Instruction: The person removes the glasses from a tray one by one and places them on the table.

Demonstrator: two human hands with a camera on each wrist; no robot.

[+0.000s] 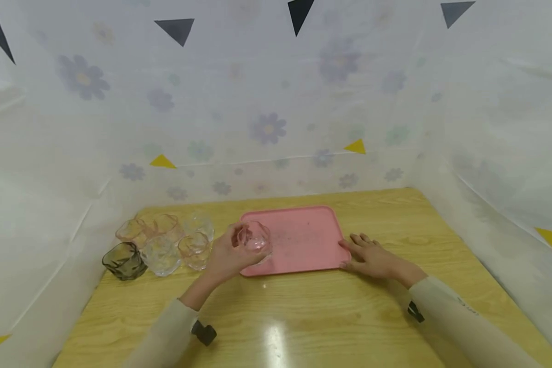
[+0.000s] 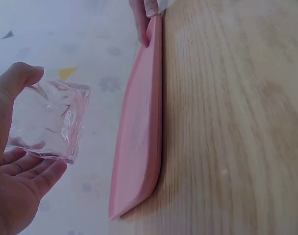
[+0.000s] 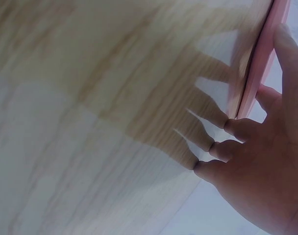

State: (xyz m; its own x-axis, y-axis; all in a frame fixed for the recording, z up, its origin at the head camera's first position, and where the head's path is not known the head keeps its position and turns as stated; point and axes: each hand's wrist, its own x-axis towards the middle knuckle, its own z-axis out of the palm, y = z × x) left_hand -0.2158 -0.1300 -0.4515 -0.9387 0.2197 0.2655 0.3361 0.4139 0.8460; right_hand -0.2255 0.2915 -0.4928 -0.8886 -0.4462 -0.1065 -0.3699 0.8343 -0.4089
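Note:
In the head view my left hand (image 1: 227, 254) grips a clear, pink-tinted glass cup (image 1: 257, 236) with wavy sides, over the left end of a pink tray (image 1: 303, 243). The left wrist view shows the glass cup (image 2: 56, 117) between thumb and fingers, raised above the level of the tray (image 2: 139, 132). My right hand (image 1: 372, 258) lies at the tray's right edge, fingers spread. In the right wrist view, thumb and index finger of the right hand (image 3: 266, 142) touch the tray rim (image 3: 259, 63), and the other fingertips rest on the wooden table.
Left of the tray stand several wavy glass cups: a dark grey one (image 1: 124, 261), a clear one (image 1: 161, 255), an amber-tinted one (image 1: 195, 250) and more behind. The wooden table (image 1: 303, 312) meets white flowered sheeting (image 1: 267, 174) at the back and sides.

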